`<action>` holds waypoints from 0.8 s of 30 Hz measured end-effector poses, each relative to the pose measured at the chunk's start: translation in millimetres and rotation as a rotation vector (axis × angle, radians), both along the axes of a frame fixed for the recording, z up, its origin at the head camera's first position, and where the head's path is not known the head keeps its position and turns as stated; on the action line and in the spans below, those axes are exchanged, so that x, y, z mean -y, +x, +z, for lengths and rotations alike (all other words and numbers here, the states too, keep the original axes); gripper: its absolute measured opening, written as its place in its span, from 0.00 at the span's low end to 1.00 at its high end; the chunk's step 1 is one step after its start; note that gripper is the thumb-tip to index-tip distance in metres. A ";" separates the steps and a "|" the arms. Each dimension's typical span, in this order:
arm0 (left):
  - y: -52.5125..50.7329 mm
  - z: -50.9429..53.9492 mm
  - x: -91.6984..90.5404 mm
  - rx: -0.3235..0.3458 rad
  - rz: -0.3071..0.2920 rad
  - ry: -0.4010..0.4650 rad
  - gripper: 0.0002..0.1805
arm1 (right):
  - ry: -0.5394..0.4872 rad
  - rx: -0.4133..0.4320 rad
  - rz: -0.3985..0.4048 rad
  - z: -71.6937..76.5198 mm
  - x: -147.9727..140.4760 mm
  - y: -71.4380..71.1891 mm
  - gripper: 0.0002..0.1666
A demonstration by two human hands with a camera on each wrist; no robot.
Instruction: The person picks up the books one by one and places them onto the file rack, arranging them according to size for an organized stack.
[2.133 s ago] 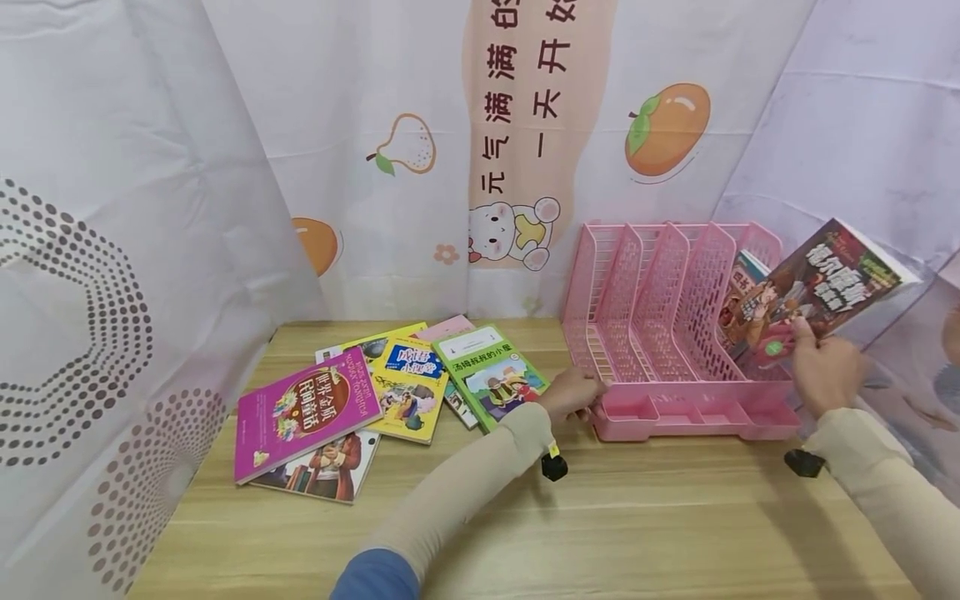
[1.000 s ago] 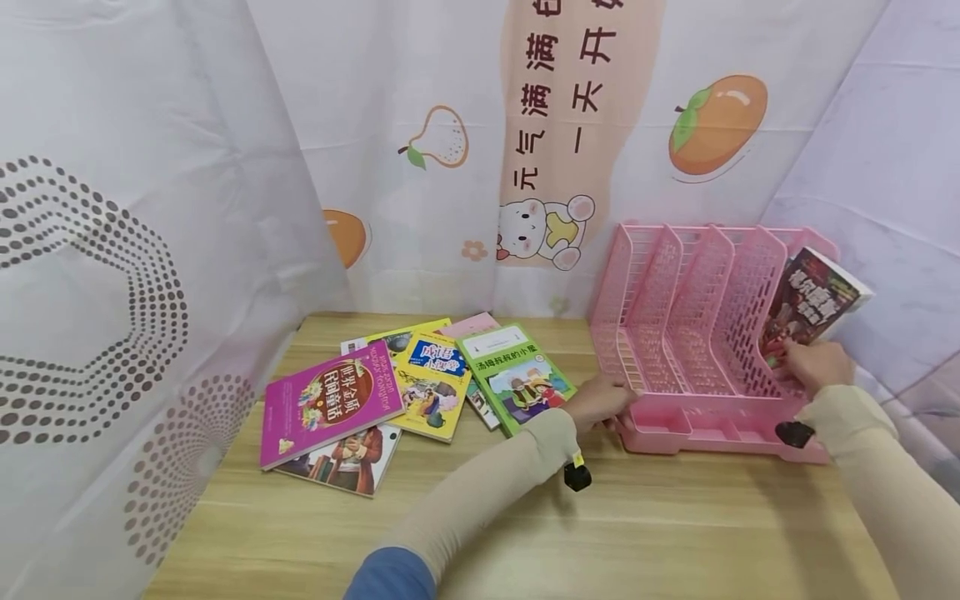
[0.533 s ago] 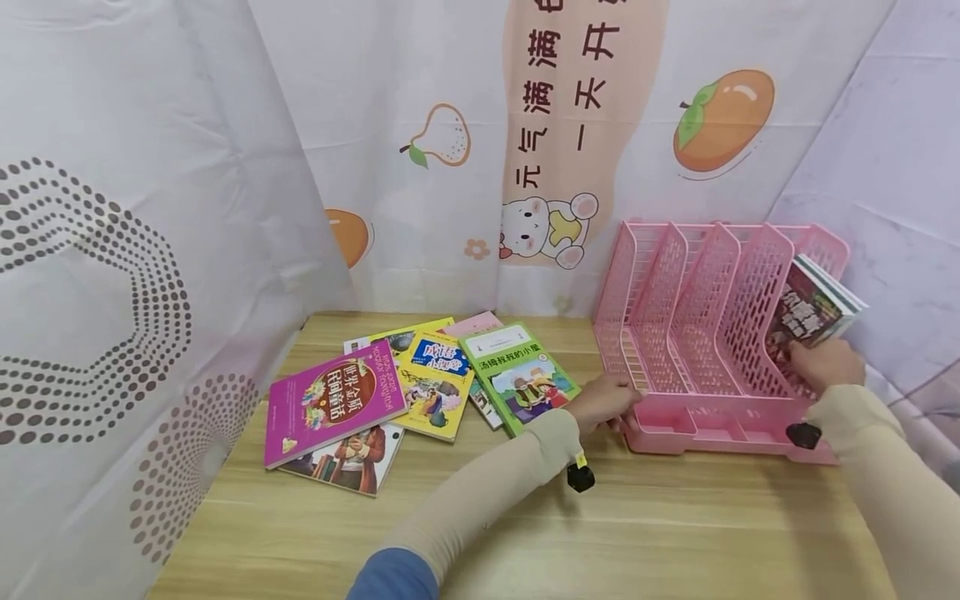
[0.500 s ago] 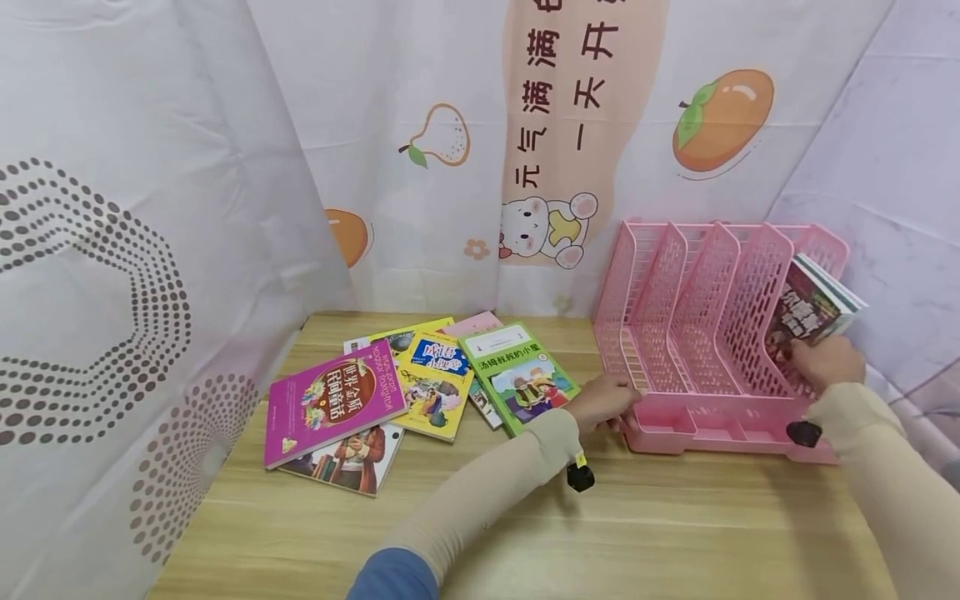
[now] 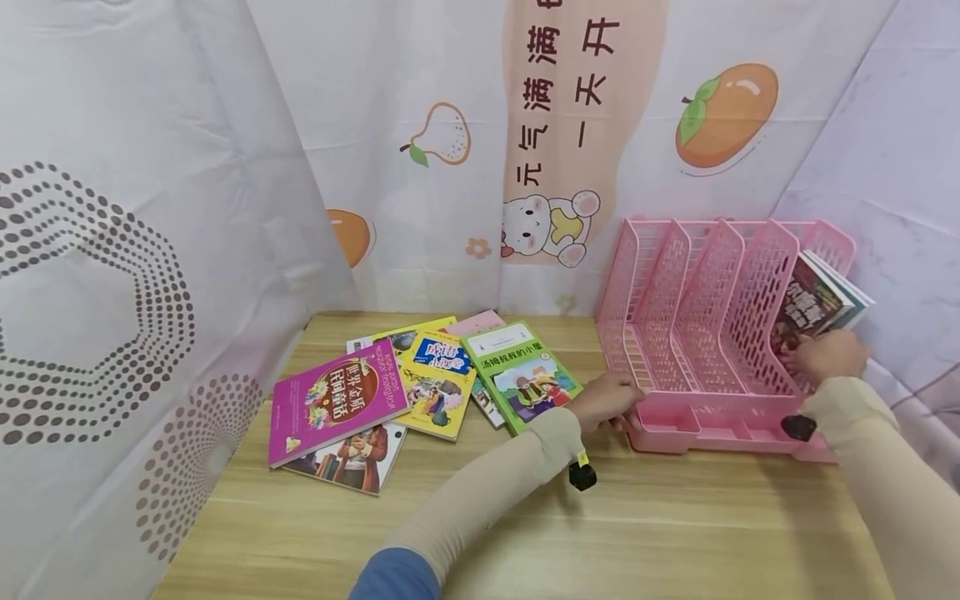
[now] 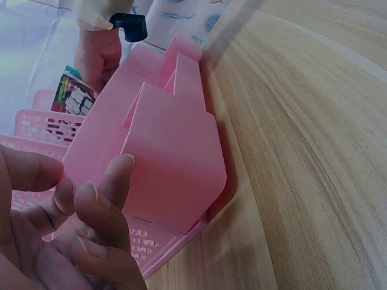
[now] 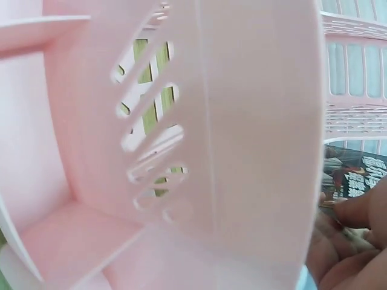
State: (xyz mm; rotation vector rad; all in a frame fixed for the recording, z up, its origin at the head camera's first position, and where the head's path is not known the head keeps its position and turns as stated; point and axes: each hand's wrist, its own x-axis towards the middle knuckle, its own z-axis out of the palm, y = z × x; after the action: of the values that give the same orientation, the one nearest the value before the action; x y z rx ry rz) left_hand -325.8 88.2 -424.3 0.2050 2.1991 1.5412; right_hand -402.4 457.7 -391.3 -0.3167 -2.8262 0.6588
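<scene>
In the head view a pink rack (image 5: 720, 407) with upright dividers stands at the right of the table. Its rightmost slot holds dark-covered books (image 5: 809, 302), leaning to the right. My right hand (image 5: 831, 357) is at their lower part, thumb on the dark cover and the other fingers mostly hidden. My left hand (image 5: 604, 400) grips the rack's front left corner between thumb and fingers. The left wrist view shows that left hand (image 6: 78, 223) with bent fingers at the pink wall (image 6: 175, 157). In the right wrist view, the right hand (image 7: 354, 241) touches the dark book (image 7: 354, 172).
Left of the rack lie overlapping books: a green one (image 5: 521, 379), a yellow one (image 5: 435, 387), a purple one (image 5: 337, 402) and others beneath. A patterned curtain (image 5: 420, 208) hangs behind the wooden table (image 5: 600, 533).
The dark book has moved left and down into the rightmost slot with my right hand, and now stands more upright beside another book. My left hand has stayed on the rack's corner.
</scene>
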 end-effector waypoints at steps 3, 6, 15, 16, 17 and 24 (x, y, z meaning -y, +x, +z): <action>0.8 1.6 0.3 -0.004 -0.003 0.003 0.12 | -0.001 0.003 -0.005 3.1 -2.0 2.5 0.30; 1.3 1.9 0.2 -0.006 -0.003 0.003 0.12 | 0.010 -0.028 -0.001 6.2 -2.9 6.2 0.31; -1.1 -5.3 11.3 -0.091 -0.037 0.019 0.14 | 0.025 -0.128 0.043 19.1 29.3 14.7 0.29; -2.2 -6.8 14.3 -0.124 -0.055 0.003 0.16 | 0.027 -0.135 0.073 20.1 34.8 15.1 0.29; -3.4 -7.8 17.7 -0.159 -0.071 -0.007 0.17 | 0.031 -0.136 0.106 21.0 40.0 15.5 0.30; -10.5 -7.8 41.7 -0.290 -0.104 0.038 0.27 | 0.029 -0.105 0.281 27.2 65.6 21.4 0.37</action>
State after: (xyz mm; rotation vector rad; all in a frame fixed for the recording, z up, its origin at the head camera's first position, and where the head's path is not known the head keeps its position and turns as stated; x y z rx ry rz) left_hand -336.2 46.5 -432.2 0.5790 2.3336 1.5788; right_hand -381.0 392.1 -364.0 0.1202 -2.8001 0.6658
